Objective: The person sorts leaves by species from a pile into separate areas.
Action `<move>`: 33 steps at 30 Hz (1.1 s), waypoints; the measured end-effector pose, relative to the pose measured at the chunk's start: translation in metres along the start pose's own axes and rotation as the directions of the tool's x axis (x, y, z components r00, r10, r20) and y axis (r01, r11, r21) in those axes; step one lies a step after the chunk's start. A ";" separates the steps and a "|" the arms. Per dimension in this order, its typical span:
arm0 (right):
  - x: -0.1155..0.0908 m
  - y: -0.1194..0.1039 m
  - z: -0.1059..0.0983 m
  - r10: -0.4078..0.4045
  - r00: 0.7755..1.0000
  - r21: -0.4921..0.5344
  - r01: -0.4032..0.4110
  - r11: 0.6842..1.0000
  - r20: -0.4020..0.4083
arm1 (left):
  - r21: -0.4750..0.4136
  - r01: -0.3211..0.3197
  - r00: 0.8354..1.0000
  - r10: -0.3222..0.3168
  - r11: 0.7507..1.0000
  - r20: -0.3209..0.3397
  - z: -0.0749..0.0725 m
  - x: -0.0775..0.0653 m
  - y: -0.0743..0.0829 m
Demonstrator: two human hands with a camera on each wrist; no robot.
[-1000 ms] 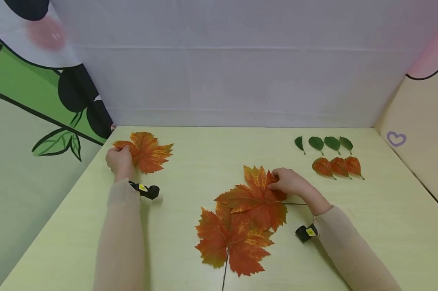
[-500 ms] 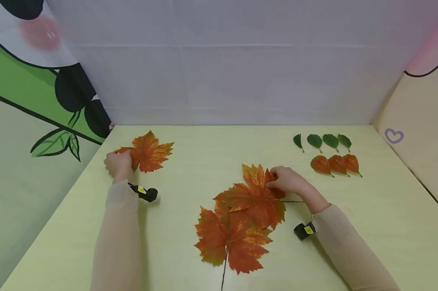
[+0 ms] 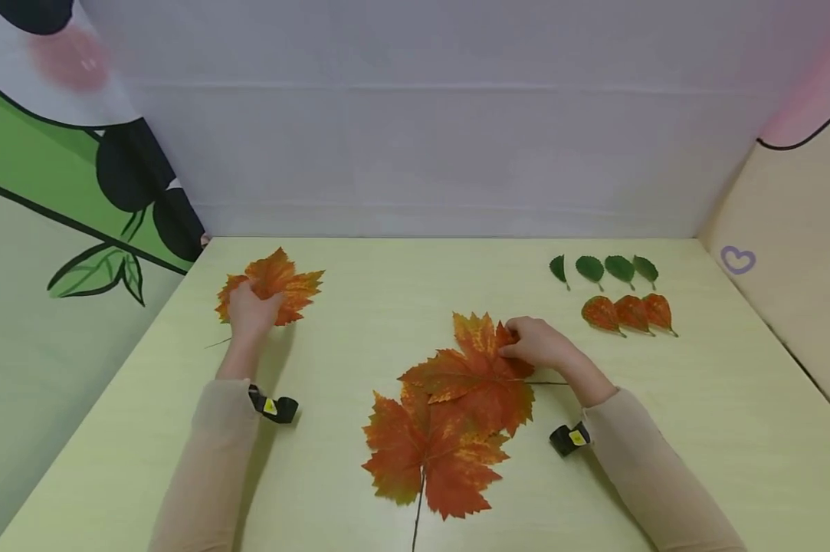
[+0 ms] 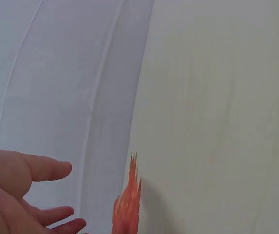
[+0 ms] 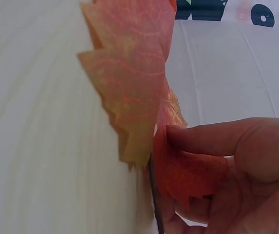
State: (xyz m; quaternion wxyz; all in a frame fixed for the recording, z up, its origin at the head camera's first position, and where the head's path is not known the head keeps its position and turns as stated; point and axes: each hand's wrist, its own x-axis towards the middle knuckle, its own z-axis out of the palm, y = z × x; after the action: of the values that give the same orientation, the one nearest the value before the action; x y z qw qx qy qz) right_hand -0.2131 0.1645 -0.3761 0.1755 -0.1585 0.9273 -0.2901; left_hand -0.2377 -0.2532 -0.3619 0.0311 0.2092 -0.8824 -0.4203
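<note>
At the table's far left, an orange maple leaf [image 3: 277, 272] lies partly under my left hand [image 3: 252, 310], its thin stem showing to the left of the wrist. In the left wrist view, the left hand's thumb and fingers [image 4: 51, 168] are spread apart with nothing between them, and an orange leaf tip [image 4: 127, 209] stands near. Near the middle, my right hand [image 3: 542, 343] pinches the right edge of a second maple leaf [image 3: 483, 383] between thumb and fingers, also seen up close in the right wrist view. That leaf overlaps a third maple leaf [image 3: 435, 468] nearer me.
Several small green leaves [image 3: 589, 268] line up at the back right of the pale table [image 3: 359, 322]. In front of them, small orange-red leaves [image 3: 599, 313] overlap in a row. A grey-white cloth wall [image 3: 415, 153] closes off the table's back edge.
My left hand has shifted from the far-left leaf's left edge rightward over its middle, uncovering its stem. The right hand keeps its pinch and stays nearly still; the view has shifted slightly.
</note>
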 end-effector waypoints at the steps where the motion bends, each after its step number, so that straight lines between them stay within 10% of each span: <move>1: 0.000 -0.001 0.000 0.002 1.000 0.000 -0.002 1.000 0.000 | 0.020 -0.048 0.998 0.047 0.999 0.038 0.002 -0.005 0.002; 9: -0.001 -0.004 0.002 0.027 1.000 -0.001 -0.027 1.000 0.004 | 0.105 -0.295 0.928 0.259 0.950 0.267 0.021 -0.044 0.009; 18: 0.001 -0.004 0.000 0.037 0.999 -0.009 -0.036 0.999 0.008 | 0.167 -0.387 0.858 0.288 0.907 0.425 0.042 -0.082 0.015; 29: 0.001 -0.001 0.004 0.028 1.000 -0.015 -0.028 1.000 0.002 | 0.323 -0.549 0.778 0.331 0.771 0.534 0.063 -0.142 0.020; 33: 0.001 -0.001 0.003 0.029 0.999 -0.013 -0.029 0.999 -0.014 | 0.335 -0.560 0.762 0.312 0.758 0.567 0.065 -0.154 0.025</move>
State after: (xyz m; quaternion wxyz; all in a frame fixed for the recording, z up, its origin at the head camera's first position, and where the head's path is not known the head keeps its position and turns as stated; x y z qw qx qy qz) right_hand -0.2122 0.1624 -0.3783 0.1722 -0.1443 0.9326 -0.2825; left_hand -0.1214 -0.1310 -0.3663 -0.1409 -0.1194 -0.9616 -0.2031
